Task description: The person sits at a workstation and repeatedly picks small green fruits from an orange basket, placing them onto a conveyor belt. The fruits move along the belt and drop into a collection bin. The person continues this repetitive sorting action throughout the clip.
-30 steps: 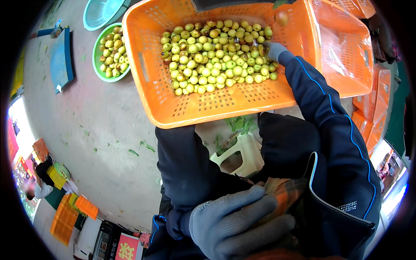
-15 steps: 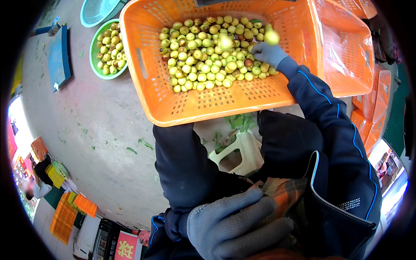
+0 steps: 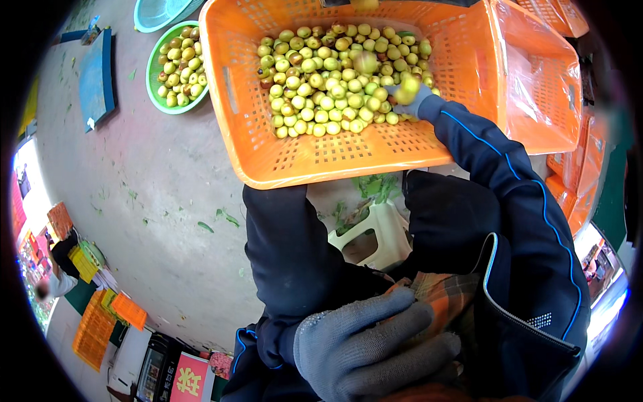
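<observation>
A large orange plastic crate (image 3: 234, 147) in front of my knees holds a layer of round yellow-green jujubes (image 3: 328, 100), some with brown patches. My right hand (image 3: 420, 102), in a grey glove, reaches into the crate's right side among the fruit. A blurred jujube (image 3: 406, 89) in front of it hides most of its fingers, so their grip does not show. Another blurred jujube (image 3: 366, 61) appears above the pile. Over my lap, my left hand (image 3: 372, 345) is open in a grey glove, fingers stretched and holding nothing.
Left of the crate stands a green basket (image 3: 155, 94) of jujubes, with a blue-green basket (image 3: 149, 23) behind it. A second orange crate (image 3: 536, 137), lined with clear plastic, adjoins on the right. A pale plastic stool (image 3: 385, 224) stands between my legs. Leaves (image 3: 231, 219) litter the floor.
My right hand has shifted slightly down within the crate's right side, and the blurred jujubes show in different places. The whole view has moved a little. My left hand stays over my lap.
</observation>
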Available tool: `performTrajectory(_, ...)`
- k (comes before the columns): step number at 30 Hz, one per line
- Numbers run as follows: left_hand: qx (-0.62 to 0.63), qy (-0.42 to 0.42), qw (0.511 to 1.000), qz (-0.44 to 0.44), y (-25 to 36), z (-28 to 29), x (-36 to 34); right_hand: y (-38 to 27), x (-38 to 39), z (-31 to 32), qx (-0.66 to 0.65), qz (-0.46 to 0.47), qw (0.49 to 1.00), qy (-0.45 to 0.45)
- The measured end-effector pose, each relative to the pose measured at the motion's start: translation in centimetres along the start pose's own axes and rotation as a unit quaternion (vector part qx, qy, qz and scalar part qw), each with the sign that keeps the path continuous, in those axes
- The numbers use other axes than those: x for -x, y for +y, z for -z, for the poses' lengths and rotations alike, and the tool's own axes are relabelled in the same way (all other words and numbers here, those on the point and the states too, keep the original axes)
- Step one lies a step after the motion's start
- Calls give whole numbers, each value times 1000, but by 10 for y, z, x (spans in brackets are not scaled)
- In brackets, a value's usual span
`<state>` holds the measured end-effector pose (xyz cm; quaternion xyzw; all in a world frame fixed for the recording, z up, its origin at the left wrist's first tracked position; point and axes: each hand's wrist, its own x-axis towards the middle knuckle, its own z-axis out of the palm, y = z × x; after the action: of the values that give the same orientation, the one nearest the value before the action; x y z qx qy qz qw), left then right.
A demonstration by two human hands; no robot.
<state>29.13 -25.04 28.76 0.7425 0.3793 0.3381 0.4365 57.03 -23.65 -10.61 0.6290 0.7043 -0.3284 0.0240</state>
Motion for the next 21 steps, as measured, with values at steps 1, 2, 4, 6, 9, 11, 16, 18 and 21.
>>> performTrajectory(1, 3, 3, 1000, 8, 0, 0, 1, 8, -9, 1, -81, -80, 987, -110)
performTrajectory(2, 5, 8, 1000, 16, 1, 0, 2, 4, -10, 7, -114, -94, 983, -112)
performTrajectory(4, 9, 80, 997, -21, -8, -12, 13, -3, -7, 14, -178, -125, 969, -114)
performTrajectory(6, -15, 106, 994, -27, -5, -14, 15, -8, -9, 19, -283, -185, 929, -150)
performTrajectory(9, -17, 97, 994, -52, -7, -14, 11, -6, -15, 6, -197, -88, 970, -116)
performTrajectory(11, 0, 89, 994, -71, -12, -14, 10, -7, -15, -3, -214, -150, 962, -83)
performTrajectory(16, 31, 52, 991, -119, -28, -9, 16, -7, -23, -11, -97, -199, 968, -120)
performTrajectory(18, 29, 49, 989, -137, -31, -9, 17, -14, -24, -7, -150, -165, 972, -78)
performTrajectory(21, 32, 51, 985, -164, -35, -8, 14, -22, -23, 15, -210, -201, 940, -177)
